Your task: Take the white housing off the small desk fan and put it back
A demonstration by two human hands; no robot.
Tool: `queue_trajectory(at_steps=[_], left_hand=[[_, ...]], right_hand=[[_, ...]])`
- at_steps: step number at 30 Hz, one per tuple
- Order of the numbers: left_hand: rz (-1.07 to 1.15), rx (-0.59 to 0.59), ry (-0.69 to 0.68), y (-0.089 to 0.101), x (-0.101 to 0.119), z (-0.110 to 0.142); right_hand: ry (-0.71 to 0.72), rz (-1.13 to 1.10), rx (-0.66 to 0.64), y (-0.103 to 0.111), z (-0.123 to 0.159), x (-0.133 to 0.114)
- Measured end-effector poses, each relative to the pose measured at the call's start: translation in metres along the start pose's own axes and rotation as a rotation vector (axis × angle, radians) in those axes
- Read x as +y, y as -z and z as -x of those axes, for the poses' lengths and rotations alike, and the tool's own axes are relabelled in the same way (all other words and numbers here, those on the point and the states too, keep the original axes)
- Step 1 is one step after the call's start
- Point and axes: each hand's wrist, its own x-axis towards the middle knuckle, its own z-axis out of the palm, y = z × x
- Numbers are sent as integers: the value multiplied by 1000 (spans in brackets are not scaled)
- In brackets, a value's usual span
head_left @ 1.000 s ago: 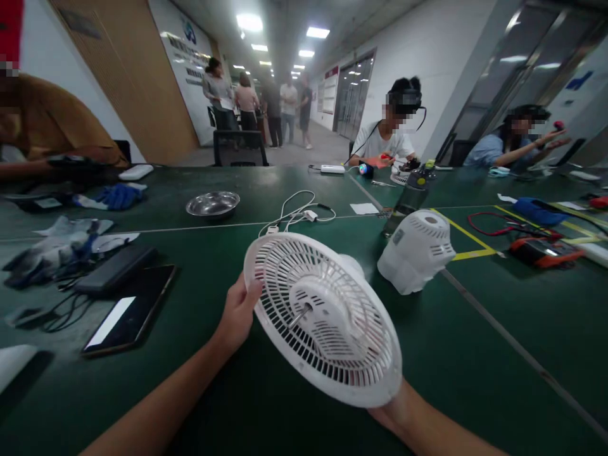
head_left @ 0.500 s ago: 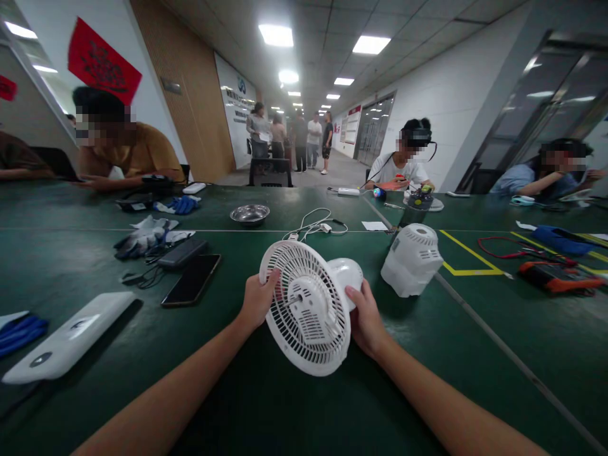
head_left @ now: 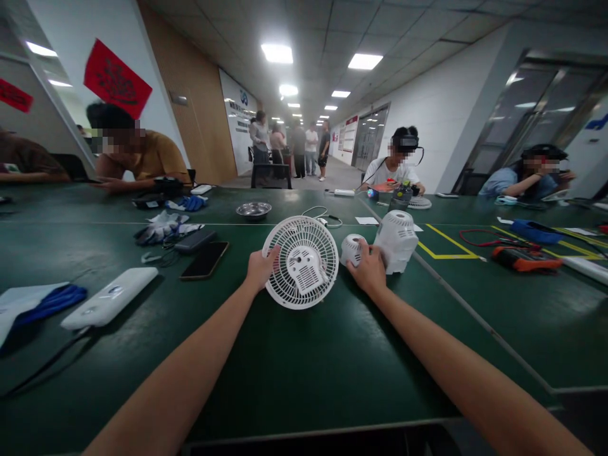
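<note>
A round white fan grille (head_left: 306, 272) stands tilted up in front of me, with a slotted motor plate at its centre. My left hand (head_left: 260, 269) grips its left rim, thumb on the near side. To the right of the grille, my right hand (head_left: 371, 269) is closed around a small white vented motor cover (head_left: 352, 248) at table level. Close by those fingers is a white angular fan housing (head_left: 398, 244) with slots near its top. Whether the hand touches that housing is hard to tell.
A metal bowl (head_left: 253, 210) and a white cable (head_left: 327, 218) lie behind the grille. On the left are a phone (head_left: 205, 260), a white power bank (head_left: 111, 297) and gloves (head_left: 164, 228). An orange multimeter (head_left: 526, 263) lies right. Several people sit across the table.
The motor cover has come away from behind the grille and moved right, beside the housing, in my right hand. The grille now faces me more squarely. The view has shifted.
</note>
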Motion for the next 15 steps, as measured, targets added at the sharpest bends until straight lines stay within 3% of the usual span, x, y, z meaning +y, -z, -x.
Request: queue_trajectory(at_steps=[4,7,9,11,15], left_hand=[[-41,5,-3,3,-1,0],[-66,33,-17,5,0,2],[-79,51,-30,7,1,2],[-101,74,-35,8,2,2],[-143,124,-53,11,2,3]], right_hand=[[86,42,200,22,-7,7],[11,23,396,41,-16,24],[-102,-14,462,44,-20,40],[-224,-105,420,40,-23,57],[-416,-292,206,20,-23,81]])
